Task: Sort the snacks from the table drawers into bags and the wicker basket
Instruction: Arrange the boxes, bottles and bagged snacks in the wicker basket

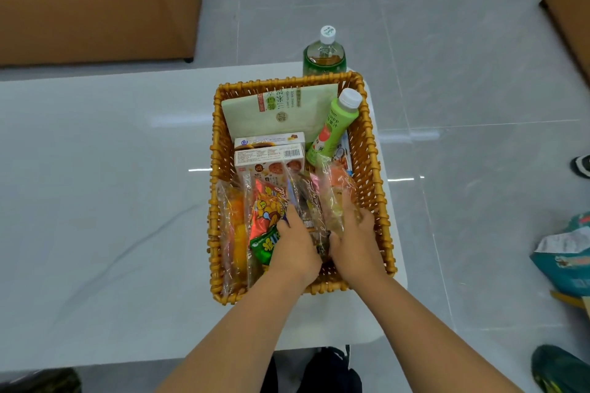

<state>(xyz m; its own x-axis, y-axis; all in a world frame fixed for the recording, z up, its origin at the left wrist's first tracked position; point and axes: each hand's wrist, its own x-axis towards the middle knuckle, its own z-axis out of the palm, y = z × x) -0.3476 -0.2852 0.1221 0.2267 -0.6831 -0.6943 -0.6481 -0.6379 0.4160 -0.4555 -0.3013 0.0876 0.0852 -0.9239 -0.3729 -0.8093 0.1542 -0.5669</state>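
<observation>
While both hands reach in, one wicker basket sits on the white table, holding snacks.
Inside: one green pouch, two boxes, one juice bottle, clear snack bags. Left hand and right hand each grip one bag, fingers curled; a tea bottle stands behind.

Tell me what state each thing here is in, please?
wicker basket: on the table, packed with snacks
green juice bottle: capped, leaning inside
tea bottle: capped, upright behind the basket
clear snack bags: standing inside
left hand: on a bag
right hand: gripping a bag
</observation>
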